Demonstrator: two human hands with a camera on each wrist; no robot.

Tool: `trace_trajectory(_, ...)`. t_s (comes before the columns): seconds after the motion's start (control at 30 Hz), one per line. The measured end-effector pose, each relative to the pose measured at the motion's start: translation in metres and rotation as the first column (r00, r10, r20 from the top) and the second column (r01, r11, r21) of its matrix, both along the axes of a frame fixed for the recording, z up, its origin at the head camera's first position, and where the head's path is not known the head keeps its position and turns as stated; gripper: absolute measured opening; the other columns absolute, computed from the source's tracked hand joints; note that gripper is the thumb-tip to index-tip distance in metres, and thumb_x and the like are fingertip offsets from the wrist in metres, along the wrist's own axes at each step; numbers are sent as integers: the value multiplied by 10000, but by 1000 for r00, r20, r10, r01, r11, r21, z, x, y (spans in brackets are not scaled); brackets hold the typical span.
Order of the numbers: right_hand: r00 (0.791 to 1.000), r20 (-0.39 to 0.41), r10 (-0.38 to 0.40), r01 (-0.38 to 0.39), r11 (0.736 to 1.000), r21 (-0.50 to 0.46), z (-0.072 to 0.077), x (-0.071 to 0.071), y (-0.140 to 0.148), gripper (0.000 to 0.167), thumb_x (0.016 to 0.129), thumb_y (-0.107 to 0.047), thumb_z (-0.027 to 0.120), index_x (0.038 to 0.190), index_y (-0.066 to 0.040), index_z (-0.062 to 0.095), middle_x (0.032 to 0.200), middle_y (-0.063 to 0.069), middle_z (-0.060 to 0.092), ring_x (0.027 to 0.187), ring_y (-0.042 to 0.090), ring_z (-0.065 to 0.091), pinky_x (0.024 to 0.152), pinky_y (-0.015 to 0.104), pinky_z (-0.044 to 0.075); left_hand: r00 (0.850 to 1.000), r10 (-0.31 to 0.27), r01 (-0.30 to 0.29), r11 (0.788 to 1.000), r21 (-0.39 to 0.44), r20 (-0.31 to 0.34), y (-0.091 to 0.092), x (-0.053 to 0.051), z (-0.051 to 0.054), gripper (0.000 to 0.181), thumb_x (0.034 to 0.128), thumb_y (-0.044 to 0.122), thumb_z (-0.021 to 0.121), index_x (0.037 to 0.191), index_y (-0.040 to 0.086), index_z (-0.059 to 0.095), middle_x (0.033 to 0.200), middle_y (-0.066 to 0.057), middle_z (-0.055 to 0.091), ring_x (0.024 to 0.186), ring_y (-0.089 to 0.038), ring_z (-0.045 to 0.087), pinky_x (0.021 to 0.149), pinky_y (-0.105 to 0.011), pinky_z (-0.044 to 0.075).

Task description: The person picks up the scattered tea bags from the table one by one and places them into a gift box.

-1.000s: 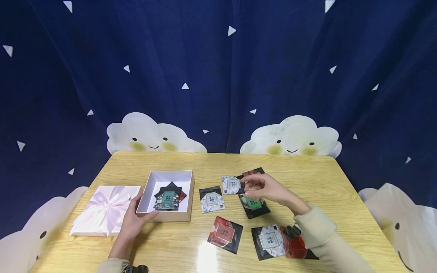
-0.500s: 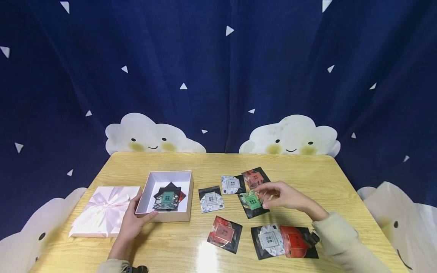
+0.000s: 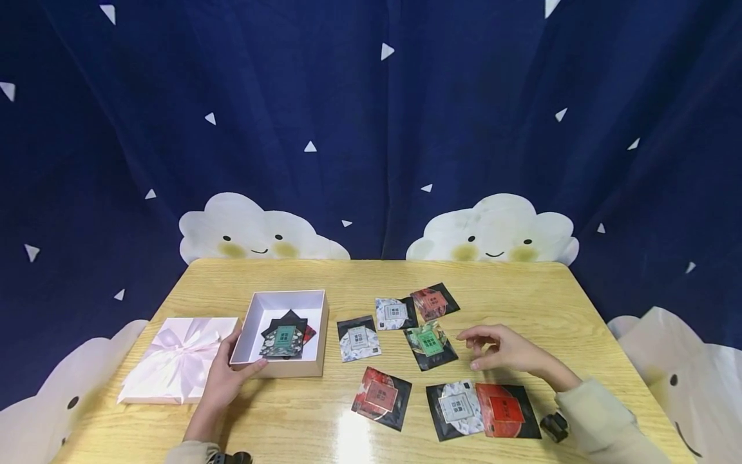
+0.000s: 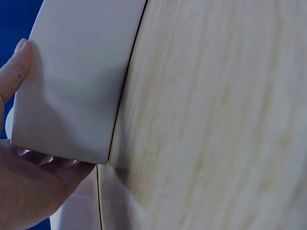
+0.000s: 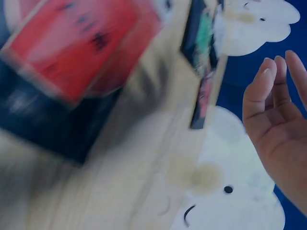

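While L hand (image 3: 225,379) grips box (image 3: 298,368): prob. to steady it, I'd guess; thumb on front wall.
R hand (image 3: 504,351): holds nothing, fingers loosely bent, near green-label pkt (image 3: 430,345) on table (image 3: 278,425).
Bow-topped lid (image 3: 156,377): beside box, prob. off for access.

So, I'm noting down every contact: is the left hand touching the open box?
Touching. The left wrist view shows it: the left hand has its thumb against one edge of the open box and its fingers along another.
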State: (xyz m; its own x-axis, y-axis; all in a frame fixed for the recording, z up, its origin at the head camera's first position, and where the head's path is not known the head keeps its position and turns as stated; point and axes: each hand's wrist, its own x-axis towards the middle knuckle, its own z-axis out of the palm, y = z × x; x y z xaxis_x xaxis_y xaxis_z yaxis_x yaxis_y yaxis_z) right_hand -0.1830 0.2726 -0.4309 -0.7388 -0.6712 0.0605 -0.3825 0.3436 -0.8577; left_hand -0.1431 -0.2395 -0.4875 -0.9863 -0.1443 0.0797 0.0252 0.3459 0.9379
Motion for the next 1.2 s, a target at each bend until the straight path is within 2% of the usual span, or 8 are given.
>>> trace_trajectory(0.23, 1000, 7, 18, -18, 1000, -1, -14, 6, 25, 435, 761, -14, 700, 1154, 64, 531, 824, 219, 481, 732, 214, 436, 527, 253, 388, 1000, -1, 1, 1000, -7, -22, 1, 0, 2, 869, 740, 6, 720, 1406, -69, 166, 1364, -313, 294, 1225, -382, 305, 997, -392, 245)
trace_trajectory(0.43, 1000, 19, 3, -5, 998, 64, -25, 14, 38, 469, 751, -90, 731, 1171, 0, 541, 890, 209, 477, 759, 236, 425, 546, 259, 381, 1000, 4, -4, 1000, -5, -4, 2, 0, 2, 868, 745, 17, 720, 1410, -57, 168, 1373, -297, 293, 1226, -367, 309, 984, -344, 252)
trace_trajectory(0.6, 999, 38, 9, -13, 995, 104, -36, 20, 48, 496, 749, -110, 734, 1198, -51, 531, 947, 169, 469, 764, 229, 410, 560, 273, 374, 1000, -3, 3, 1000, 4, 7, 1, -1, 2, 875, 748, 3, 712, 1412, -64, 146, 1379, -307, 272, 1237, -384, 291, 997, -377, 238)
trace_trajectory(0.8, 997, -1, 75, -74, 989, 126, -42, 24, 54, 536, 718, -115, 758, 1203, -76, 534, 967, 122, 449, 801, 196, 357, 569, 308, 322, 1000, -3, 3, 1000, 9, 11, 0, -1, 1, 881, 746, -4, 714, 1413, -65, 141, 1384, -310, 260, 1247, -390, 275, 1020, -456, 217)
trace_trajectory(0.9, 996, 4, 89, -88, 985, 150, -45, 25, 57, 559, 702, -133, 774, 1202, -75, 532, 1013, 99, 447, 873, 179, 348, 651, 272, 348, 1000, 2, -2, 1000, -2, 0, 1, 0, 1, 878, 740, 11, 723, 1411, -59, 161, 1380, -300, 278, 1241, -375, 288, 1014, -394, 240)
trace_trajectory(1.0, 996, -22, 87, -81, 977, 198, -49, 27, 60, 578, 671, -192, 796, 1179, -91, 538, 1047, 60, 446, 941, 159, 352, 753, 256, 358, 1000, 4, -4, 1000, -4, -19, 1, 0, 0, 868, 735, 19, 727, 1406, -59, 182, 1378, -292, 289, 1232, -364, 300, 971, -221, 259)
trace_trajectory(1.1, 993, -72, 91, -72, 970, 233, -51, 28, 61, 584, 644, -258, 806, 1145, -110, 543, 1031, 22, 444, 939, 138, 335, 753, 244, 328, 999, 3, -3, 1000, 0, -35, 0, -1, -1, 864, 730, 19, 729, 1402, -64, 193, 1378, -294, 288, 1229, -368, 302, 889, -77, 246)
trace_trajectory(1.2, 988, -115, 103, -73, 967, 244, -53, 29, 60, 573, 630, -275, 809, 1113, -127, 539, 1009, 5, 437, 929, 139, 325, 743, 240, 318, 999, 4, -4, 1000, 15, -32, 0, -1, -2, 867, 726, 13, 729, 1402, -63, 191, 1379, -295, 283, 1229, -369, 298, 850, -22, 231)
